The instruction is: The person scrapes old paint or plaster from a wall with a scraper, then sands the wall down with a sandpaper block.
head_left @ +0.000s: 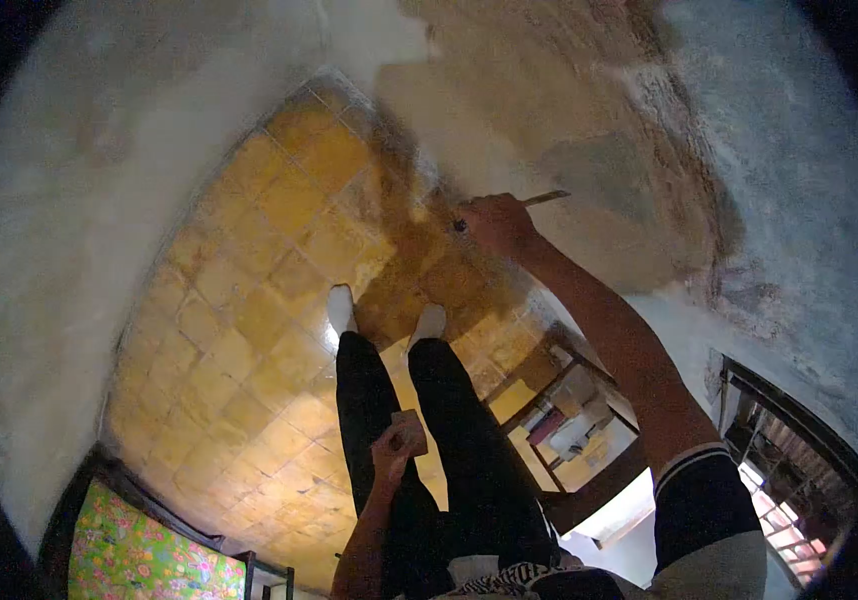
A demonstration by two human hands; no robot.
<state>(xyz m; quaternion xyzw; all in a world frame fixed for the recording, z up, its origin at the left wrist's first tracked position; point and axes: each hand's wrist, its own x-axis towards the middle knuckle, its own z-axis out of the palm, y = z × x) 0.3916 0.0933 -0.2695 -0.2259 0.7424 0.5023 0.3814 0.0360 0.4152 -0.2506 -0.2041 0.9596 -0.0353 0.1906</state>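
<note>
My right hand [497,224] is raised before the wall, its fingers wrapped round a scraper. The scraper's thin flat blade [547,197] sticks out to the right, toward a damp grey patch [599,175] on the wall. The dark end of its handle [461,226] shows at the other side of the fist. Lower down, in front of my legs, my left hand [389,462] is closed round a small pinkish-tan block-like piece [408,430]. I cannot tell exactly what that piece is.
Bare plaster [489,110] with a rough, flaking edge covers the wall ahead. Yellow tiles [239,300] make up the floor under my feet. A wooden shelf unit [569,410] with things on it stands at right, near a barred window [789,460]. A flowered cloth [149,550] lies at lower left.
</note>
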